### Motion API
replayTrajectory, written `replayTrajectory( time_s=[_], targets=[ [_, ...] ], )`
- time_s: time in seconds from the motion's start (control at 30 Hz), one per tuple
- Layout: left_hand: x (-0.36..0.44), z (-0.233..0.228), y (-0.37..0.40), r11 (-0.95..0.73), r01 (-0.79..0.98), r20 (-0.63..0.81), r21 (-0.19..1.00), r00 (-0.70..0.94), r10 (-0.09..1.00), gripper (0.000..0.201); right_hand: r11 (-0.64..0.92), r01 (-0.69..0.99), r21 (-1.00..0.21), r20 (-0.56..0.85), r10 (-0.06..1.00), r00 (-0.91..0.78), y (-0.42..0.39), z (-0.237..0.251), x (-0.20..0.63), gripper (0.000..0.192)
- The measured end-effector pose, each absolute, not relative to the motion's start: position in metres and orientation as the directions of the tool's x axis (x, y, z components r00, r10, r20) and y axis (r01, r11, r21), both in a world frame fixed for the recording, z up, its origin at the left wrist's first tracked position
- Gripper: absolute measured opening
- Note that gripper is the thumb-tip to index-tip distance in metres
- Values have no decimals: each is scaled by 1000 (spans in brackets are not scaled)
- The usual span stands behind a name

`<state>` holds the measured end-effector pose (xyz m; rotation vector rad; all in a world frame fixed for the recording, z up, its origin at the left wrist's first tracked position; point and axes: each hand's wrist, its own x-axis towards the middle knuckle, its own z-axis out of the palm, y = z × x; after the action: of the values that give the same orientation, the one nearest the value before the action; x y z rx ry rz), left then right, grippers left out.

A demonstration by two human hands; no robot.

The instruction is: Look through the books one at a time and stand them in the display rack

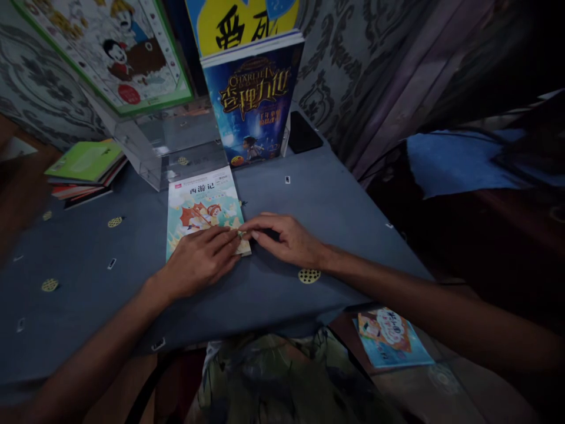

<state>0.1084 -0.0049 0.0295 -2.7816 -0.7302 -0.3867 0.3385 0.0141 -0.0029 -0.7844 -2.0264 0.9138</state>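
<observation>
A thin children's book with a pale cartoon cover (pixel 200 206) lies flat on the grey-blue cloth of the table (pixel 326 194). My left hand (pixel 200 262) rests palm down on the book's lower right part, fingers together. My right hand (pixel 285 235) lies beside it on the cloth, its fingertips touching the book's right edge close to the lower corner. The two hands' fingertips meet there. Whether either hand grips the book's edge cannot be told.
A dark blue book (pixel 253 103) stands upright behind, leaning on a yellow one (pixel 241 20). A clear plastic box (pixel 168 147) sits left of it. A book stack (pixel 86 168) lies far left, a black phone (pixel 303 132) at the back, another book (pixel 391 338) below the table's edge.
</observation>
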Motion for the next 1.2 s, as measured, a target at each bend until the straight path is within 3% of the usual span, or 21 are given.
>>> replayTrajectory(
  time_s=[0.23,0.4,0.57,0.67,0.93,1.2],
  targets=[
    [109,28,-6,-840,512,305,-177,840,448,25,649,158,-744,481,685,-547,11,-2,340,25],
    [108,26,-10,-839,526,315,-138,827,466,24,887,171,-430,627,429,-650,8,-5,341,27],
    [106,27,-7,-830,558,273,-22,802,532,31,938,211,-275,620,341,-707,3,-2,342,19],
    [104,25,6,-789,613,229,23,765,601,36,940,211,-268,588,333,-737,1,1,342,18],
    [110,21,81,-654,755,143,-42,653,744,44,934,193,-300,591,341,-731,0,4,341,19],
    [114,18,115,-632,775,160,-5,625,764,50,932,170,-321,599,339,-725,2,5,342,17]
  ],
)
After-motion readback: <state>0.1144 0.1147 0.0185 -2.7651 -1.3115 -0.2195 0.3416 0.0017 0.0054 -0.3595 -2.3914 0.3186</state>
